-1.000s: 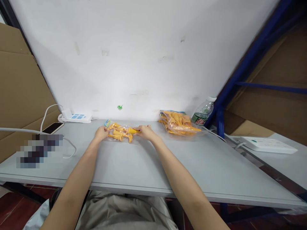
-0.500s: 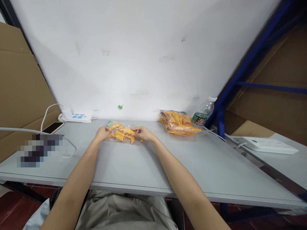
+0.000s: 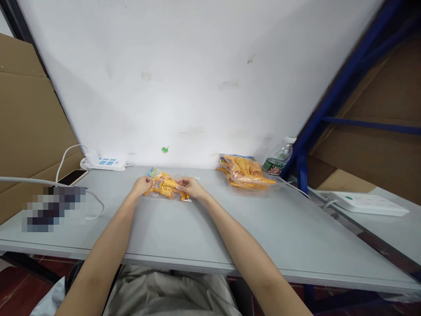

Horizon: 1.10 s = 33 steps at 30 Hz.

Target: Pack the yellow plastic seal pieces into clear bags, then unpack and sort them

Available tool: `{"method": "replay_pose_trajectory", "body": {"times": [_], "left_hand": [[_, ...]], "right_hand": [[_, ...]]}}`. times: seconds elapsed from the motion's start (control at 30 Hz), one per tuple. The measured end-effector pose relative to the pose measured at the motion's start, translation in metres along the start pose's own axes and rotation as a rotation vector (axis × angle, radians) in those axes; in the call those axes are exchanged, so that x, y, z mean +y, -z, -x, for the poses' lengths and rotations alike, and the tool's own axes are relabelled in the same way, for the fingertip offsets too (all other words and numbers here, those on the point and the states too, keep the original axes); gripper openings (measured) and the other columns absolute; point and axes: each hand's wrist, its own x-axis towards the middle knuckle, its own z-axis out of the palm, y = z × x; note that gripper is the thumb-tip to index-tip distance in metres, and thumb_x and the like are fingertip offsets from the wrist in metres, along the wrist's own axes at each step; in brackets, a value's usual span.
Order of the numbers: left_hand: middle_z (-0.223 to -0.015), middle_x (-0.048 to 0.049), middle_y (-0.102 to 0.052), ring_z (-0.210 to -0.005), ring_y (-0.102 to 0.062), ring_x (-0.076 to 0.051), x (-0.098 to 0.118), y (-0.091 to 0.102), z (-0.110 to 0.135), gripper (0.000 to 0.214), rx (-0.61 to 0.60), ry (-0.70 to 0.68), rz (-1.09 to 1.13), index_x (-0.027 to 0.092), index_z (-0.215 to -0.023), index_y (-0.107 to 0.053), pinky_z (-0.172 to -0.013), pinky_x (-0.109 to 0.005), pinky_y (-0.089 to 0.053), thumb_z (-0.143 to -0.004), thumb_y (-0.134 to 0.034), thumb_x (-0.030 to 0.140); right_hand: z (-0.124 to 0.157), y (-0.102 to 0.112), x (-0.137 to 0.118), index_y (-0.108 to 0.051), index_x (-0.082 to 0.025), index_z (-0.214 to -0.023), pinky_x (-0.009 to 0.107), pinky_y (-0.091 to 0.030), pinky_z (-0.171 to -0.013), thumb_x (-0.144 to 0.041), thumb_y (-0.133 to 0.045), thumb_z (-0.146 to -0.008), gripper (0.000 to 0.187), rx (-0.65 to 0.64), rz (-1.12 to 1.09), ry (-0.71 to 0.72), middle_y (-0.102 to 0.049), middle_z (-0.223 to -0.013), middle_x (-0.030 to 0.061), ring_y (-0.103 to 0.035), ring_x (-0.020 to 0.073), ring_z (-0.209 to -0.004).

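Note:
A clear plastic bag of orange plastic pieces (image 3: 167, 187) lies on the grey table (image 3: 177, 232), with a colourful printed label at its upper left corner. My left hand (image 3: 142, 185) grips the bag's left end, its thumb beside the label. On the opposite side my right hand (image 3: 191, 188) pinches the bag, thumb and fingertips against the orange pieces. What exactly the pieces are is too small to make out. Farther right, a larger bag of orange pieces (image 3: 245, 172) rests near the white wall.
A plastic bottle (image 3: 278, 157) with a green label stands tilted in view behind the larger bag. At the left are a white power strip (image 3: 107, 164), a phone (image 3: 73, 177) and a loose white cable (image 3: 98, 199). Another white power strip (image 3: 368, 203) lies far right, beyond a blue frame (image 3: 301, 171).
The orange pieces inside the bag have shifted between my hands. My right hand has moved slightly left and its fingers have changed their hold. The whole view has tipped very slightly.

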Motion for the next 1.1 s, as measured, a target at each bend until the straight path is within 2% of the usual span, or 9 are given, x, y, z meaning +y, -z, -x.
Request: {"method": "replay_pose_trajectory", "body": {"times": [0.1,0.23,0.43,0.6,0.8,0.9,1.03,1.1], "left_hand": [[-0.070,-0.0033,-0.069,-0.070,-0.059,-0.017,0.003,0.002,0.001,0.027,0.002,0.001,0.012,0.017,-0.067,-0.062,-0.062,-0.024,-0.040,-0.083,-0.047,0.033],[-0.064,-0.0031,-0.065,-0.067,-0.058,-0.017,0.005,0.003,0.003,0.035,0.000,-0.016,0.029,0.018,-0.061,-0.059,-0.060,-0.024,-0.038,-0.084,-0.044,0.040],[-0.061,-0.0019,-0.061,-0.062,-0.056,-0.016,0.007,0.002,0.005,0.038,-0.050,0.010,0.119,0.019,-0.061,-0.054,-0.056,-0.024,-0.037,-0.086,-0.041,0.045],[-0.075,-0.0053,-0.067,-0.073,-0.061,-0.018,0.013,0.003,0.008,0.042,-0.036,-0.011,0.095,0.017,-0.072,-0.059,-0.064,-0.025,-0.041,-0.088,-0.040,0.051],[-0.096,-0.0106,-0.070,-0.089,-0.064,-0.023,0.024,0.003,0.016,0.050,0.002,-0.066,0.003,0.014,-0.096,-0.064,-0.074,-0.026,-0.044,-0.084,-0.049,0.061],[-0.104,-0.0123,-0.069,-0.094,-0.065,-0.023,0.027,0.003,0.018,0.052,0.003,-0.043,-0.037,0.013,-0.106,-0.063,-0.077,-0.026,-0.044,-0.083,-0.053,0.058],[-0.109,-0.0144,-0.068,-0.100,-0.064,-0.025,0.029,0.001,0.019,0.055,0.004,-0.039,-0.091,0.012,-0.111,-0.062,-0.080,-0.027,-0.044,-0.085,-0.048,0.059],[-0.110,-0.0160,-0.068,-0.102,-0.064,-0.027,0.029,0.000,0.020,0.056,0.012,-0.039,-0.124,0.012,-0.110,-0.062,-0.081,-0.029,-0.044,-0.087,-0.045,0.059]], "right_hand": [[0.000,-0.009,0.004,-0.073,-0.013,-0.090,0.025,-0.044,-0.063,-0.034,-0.071,-0.067,0.031,0.030,-0.014,0.029,-0.064,-0.072,0.0008,-0.053,0.0121,-0.066],[-0.001,-0.010,0.004,-0.074,-0.014,-0.090,0.026,-0.044,-0.063,-0.037,-0.071,-0.069,0.032,0.016,0.018,0.044,-0.063,-0.069,0.0000,-0.051,0.0122,-0.063],[0.000,-0.007,-0.001,-0.078,-0.017,-0.086,0.030,-0.048,-0.077,-0.029,-0.070,-0.071,0.020,0.088,0.127,0.134,-0.069,-0.087,0.0059,-0.060,0.0165,-0.078],[0.001,-0.006,-0.002,-0.076,-0.016,-0.094,0.029,-0.051,-0.072,-0.029,-0.067,-0.076,0.024,-0.058,-0.014,0.069,-0.072,-0.087,0.0050,-0.063,0.0163,-0.076],[0.001,-0.015,-0.013,-0.075,-0.018,-0.080,0.028,-0.050,-0.078,-0.016,-0.065,-0.075,0.011,0.057,0.219,0.083,-0.072,-0.085,0.0035,-0.065,0.0162,-0.080],[0.002,-0.013,-0.019,-0.074,-0.017,-0.086,0.026,-0.050,-0.078,-0.017,-0.065,-0.077,0.013,0.094,0.256,0.040,-0.072,-0.088,0.0040,-0.065,0.0163,-0.083],[0.004,0.001,-0.023,-0.070,-0.014,-0.086,0.024,-0.049,-0.074,-0.017,-0.067,-0.077,0.011,0.217,0.375,-0.117,-0.070,-0.090,0.0062,-0.064,0.0154,-0.081],[0.005,0.009,-0.025,-0.066,-0.014,-0.084,0.022,-0.047,-0.063,-0.018,-0.067,-0.078,0.007,0.156,0.328,-0.225,-0.068,-0.077,0.0038,-0.061,0.0126,-0.067]]}}
